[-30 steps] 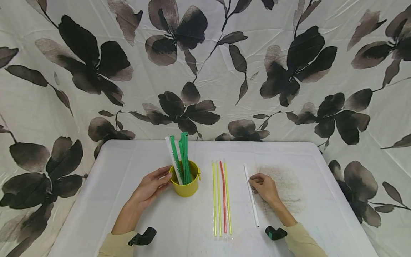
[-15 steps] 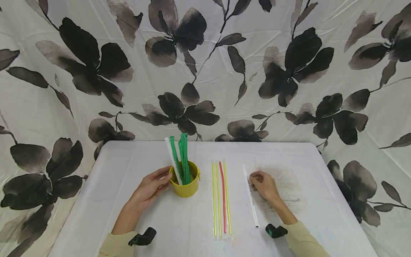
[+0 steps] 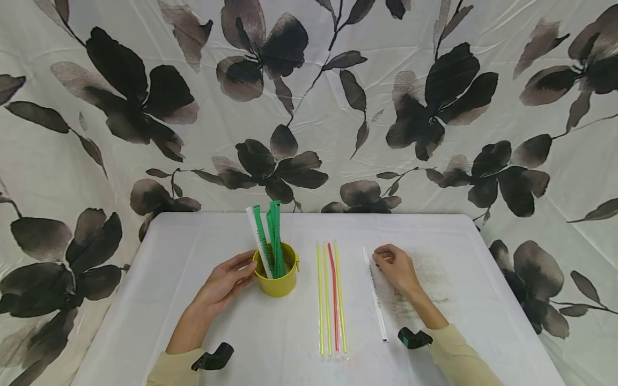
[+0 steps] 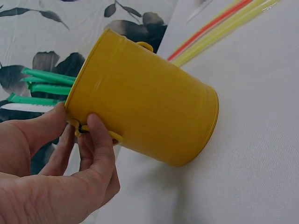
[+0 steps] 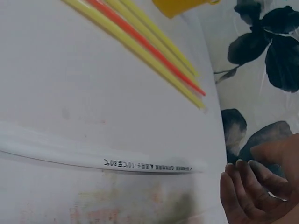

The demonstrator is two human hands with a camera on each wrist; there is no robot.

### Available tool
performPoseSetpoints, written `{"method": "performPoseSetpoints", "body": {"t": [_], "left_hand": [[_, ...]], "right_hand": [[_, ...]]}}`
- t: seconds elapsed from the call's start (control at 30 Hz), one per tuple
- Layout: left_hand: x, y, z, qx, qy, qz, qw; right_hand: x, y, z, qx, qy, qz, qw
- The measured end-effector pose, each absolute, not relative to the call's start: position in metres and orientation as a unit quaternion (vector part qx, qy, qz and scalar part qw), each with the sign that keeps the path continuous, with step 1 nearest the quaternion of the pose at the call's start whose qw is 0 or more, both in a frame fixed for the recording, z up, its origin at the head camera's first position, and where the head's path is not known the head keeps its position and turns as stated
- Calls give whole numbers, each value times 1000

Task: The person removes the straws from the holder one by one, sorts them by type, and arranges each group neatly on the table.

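My left hand point(image 3: 224, 281) grips a small yellow bucket point(image 4: 145, 93) at its rim, thumb at the edge and fingers by the side handle loop point(image 4: 114, 136). Several green wrapped straws point(image 3: 274, 236) and a white one point(image 3: 259, 241) stand in it, leaning left. To the right, my right hand point(image 3: 396, 268) hovers beside the far end of a white wrapped straw point(image 3: 375, 300) lying lengthwise on the table. Its fingers are loosely bent, with nothing between them and the thumb point(image 5: 273, 151). Dark print point(image 5: 147, 165) shows along that straw in the right wrist view.
Yellow straws point(image 3: 320, 300) and a red straw point(image 3: 334, 295) in clear wrappers lie side by side mid-table. A brownish smudge point(image 3: 429, 279) marks the white table point(image 3: 193, 241) at right. A floral cloth point(image 3: 309, 107) hangs behind the far edge.
The white straw on the table has shifted slightly left and turned so its print shows. My right hand has moved off it toward its far end. The left hand stays on the bucket.
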State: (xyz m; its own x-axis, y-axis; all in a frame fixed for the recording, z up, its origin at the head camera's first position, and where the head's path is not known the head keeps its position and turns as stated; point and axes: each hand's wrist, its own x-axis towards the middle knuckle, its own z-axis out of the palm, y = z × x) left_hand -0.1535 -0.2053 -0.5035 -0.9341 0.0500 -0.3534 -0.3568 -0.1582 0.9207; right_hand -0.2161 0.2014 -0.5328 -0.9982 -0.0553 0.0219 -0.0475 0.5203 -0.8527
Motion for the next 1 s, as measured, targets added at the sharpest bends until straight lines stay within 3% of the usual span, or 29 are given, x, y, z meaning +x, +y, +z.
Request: {"method": "performPoseSetpoints", "body": {"t": [1.0], "left_hand": [[-155,-206,-506,-119,637,749,139]], "right_hand": [[-236,162,-472,-69,854,-515,-25]]}}
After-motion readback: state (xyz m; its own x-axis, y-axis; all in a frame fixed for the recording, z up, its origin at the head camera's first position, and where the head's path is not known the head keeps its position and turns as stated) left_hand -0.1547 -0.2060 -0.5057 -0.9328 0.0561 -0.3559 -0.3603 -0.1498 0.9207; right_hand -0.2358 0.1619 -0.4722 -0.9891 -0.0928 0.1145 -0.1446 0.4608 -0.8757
